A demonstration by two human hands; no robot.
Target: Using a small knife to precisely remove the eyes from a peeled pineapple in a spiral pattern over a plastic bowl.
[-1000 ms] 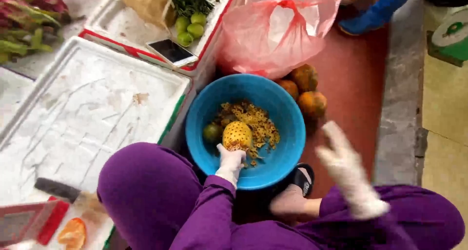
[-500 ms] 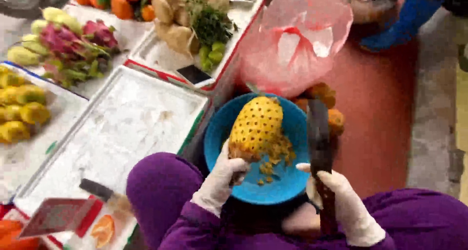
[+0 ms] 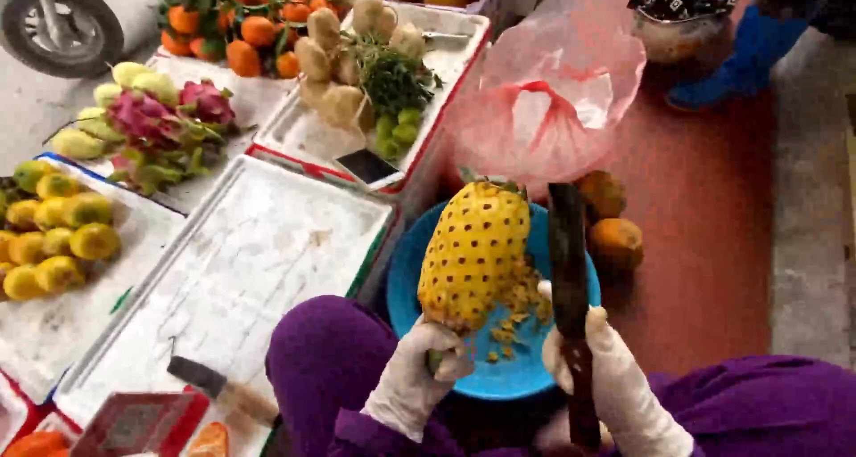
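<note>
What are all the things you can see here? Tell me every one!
pineapple: one, yellow, peeled, held over the bowl
knife: one, dark blade, beside the pineapple
bowl: one, blue, under the pineapple, peel scraps inside
plastic bag: one, pink, behind the bowl
round fruits: two showing, orange-brown, right of the bowl
white tray: one, bare, left of the bowl
cleaver: one, wooden handle, on the white tray
phone: one, dark, on the far tray
dragon fruits: a few, pink, far left
yellow fruits: many, left edge
tangerines: many, orange, top
left hand: white glove, gripping the pineapple's base
right hand: white glove, gripping the knife
</note>
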